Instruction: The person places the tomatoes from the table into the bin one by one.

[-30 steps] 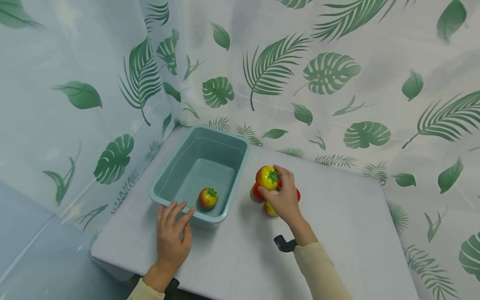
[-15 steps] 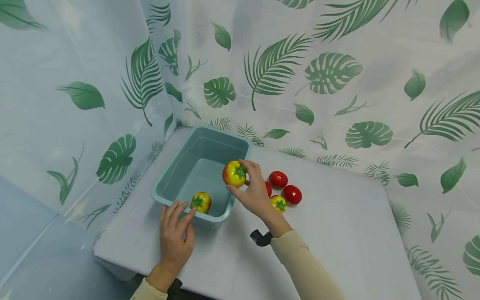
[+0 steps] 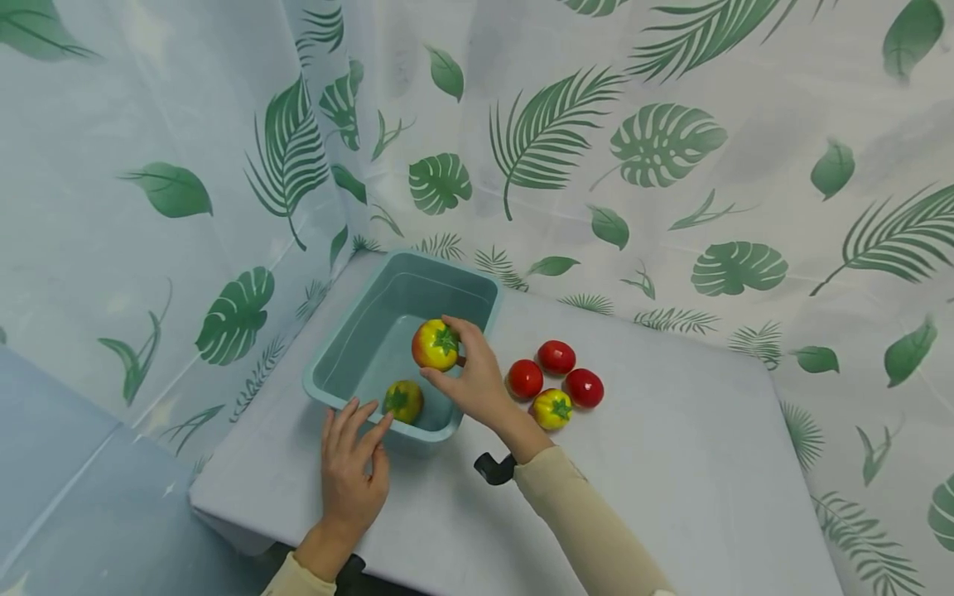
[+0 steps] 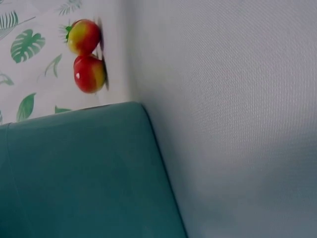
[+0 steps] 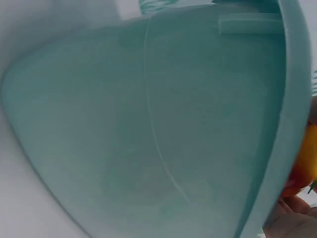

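My right hand (image 3: pixel 477 377) pinches a yellow-and-red tomato (image 3: pixel 436 344) with a green leafy top, held above the blue-green basin (image 3: pixel 324 364). Inside the basin, near its front wall, lies another yellow-and-red tomato (image 3: pixel 404 402), shaded. My left hand (image 3: pixel 354 476) has its fingertips at the basin's near rim, fingers relaxed and holding nothing. In the right wrist view the basin's outer wall (image 5: pixel 148 124) fills most of the picture, and part of the held tomato (image 5: pixel 308 158) shows at the right edge.
Right of the basin, three red tomatoes (image 3: pixel 525 378) and one yellow tomato (image 3: pixel 552 409) sit clustered on the white-covered table (image 3: pixel 671 463). A leaf-patterned curtain (image 3: pixel 537 207) stands behind the table and along its left side.
My right hand has carried the tomato left from above the cluster to over the basin. The tomato in the basin has rolled slightly left and turned. My left hand stays at the rim.
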`<state>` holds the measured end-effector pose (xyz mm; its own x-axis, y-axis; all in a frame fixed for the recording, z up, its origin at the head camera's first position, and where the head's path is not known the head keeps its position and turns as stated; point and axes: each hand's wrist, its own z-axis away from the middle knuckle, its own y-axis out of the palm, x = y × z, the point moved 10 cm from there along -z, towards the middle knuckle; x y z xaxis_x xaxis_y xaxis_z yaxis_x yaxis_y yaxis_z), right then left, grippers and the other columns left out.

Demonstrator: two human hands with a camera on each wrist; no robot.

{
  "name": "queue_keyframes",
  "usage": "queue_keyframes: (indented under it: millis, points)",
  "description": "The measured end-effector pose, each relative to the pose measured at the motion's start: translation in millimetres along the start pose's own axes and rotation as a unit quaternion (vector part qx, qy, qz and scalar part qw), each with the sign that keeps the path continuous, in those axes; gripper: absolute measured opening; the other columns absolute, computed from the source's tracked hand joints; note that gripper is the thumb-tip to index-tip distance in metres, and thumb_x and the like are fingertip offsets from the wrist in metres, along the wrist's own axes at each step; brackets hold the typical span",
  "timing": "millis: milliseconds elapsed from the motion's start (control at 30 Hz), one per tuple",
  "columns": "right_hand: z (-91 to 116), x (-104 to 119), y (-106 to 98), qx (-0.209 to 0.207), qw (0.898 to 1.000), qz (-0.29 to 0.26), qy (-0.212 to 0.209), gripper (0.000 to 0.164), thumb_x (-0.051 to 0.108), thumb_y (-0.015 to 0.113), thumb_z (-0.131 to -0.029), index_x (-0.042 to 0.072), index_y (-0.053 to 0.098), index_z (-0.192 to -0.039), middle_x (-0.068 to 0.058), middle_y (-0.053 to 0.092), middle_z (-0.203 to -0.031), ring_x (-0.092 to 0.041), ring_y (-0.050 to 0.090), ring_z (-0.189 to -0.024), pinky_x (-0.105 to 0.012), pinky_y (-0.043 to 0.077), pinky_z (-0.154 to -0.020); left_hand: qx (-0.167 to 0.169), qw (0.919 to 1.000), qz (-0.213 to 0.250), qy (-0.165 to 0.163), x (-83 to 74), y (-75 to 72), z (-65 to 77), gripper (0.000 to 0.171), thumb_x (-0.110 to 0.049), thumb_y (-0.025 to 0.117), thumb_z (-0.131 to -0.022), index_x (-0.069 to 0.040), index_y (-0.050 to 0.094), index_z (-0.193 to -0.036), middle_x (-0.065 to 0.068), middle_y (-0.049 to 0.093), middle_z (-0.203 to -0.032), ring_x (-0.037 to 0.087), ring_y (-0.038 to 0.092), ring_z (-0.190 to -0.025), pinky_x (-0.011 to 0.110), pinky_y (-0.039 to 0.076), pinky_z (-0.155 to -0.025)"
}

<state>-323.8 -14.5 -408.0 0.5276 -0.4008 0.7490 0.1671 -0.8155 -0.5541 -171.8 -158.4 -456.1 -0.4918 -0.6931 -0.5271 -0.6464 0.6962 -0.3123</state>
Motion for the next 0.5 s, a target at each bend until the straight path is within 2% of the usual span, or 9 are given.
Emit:
queue_keyframes:
  millis: [133, 367, 500]
  points:
    - [-7, -2, 5, 0.001, 1.0, 0.003, 0.003, 0.076, 0.02, 0.079, -0.081, 0.009, 0.039, -0.145, -0.008, 0.045, -0.142, -0.021, 0.052, -0.118, -0.036, 0.054, -0.087, -0.004, 1.0, 0.001, 0.0, 0.0, 0.1, -0.2, 0.038, 0.0, 0.05, -0.082, -0.004, 0.072, -0.113, 0.017, 0.062, -0.124, 0.043, 0.047, -0.127, 0.07, 0.018, -0.107]
    - [-15, -14, 5, -0.016, 0.999, -0.004, 0.049, 0.076, 0.02, 0.078, -0.082, 0.008, 0.038, -0.146, -0.009, 0.042, -0.144, -0.022, 0.051, -0.119, -0.038, 0.053, -0.091, -0.007, 1.0, 0.0, 0.005, -0.5, 0.1, -0.5, 0.037, -0.001, 0.05, -0.083, -0.005, 0.072, -0.113, 0.017, 0.063, -0.124, 0.044, 0.048, -0.126, 0.071, 0.019, -0.106]
    - [-16, -15, 6, -0.016, 0.999, 0.002, 0.051, 0.077, 0.022, 0.078, -0.082, 0.008, 0.038, -0.146, -0.008, 0.042, -0.145, -0.021, 0.051, -0.12, -0.037, 0.049, -0.097, -0.009, 0.9999, -0.003, 0.01, 0.6, -0.7, 0.3, 0.037, -0.001, 0.05, -0.083, -0.005, 0.072, -0.112, 0.017, 0.063, -0.123, 0.044, 0.048, -0.125, 0.069, 0.018, -0.108]
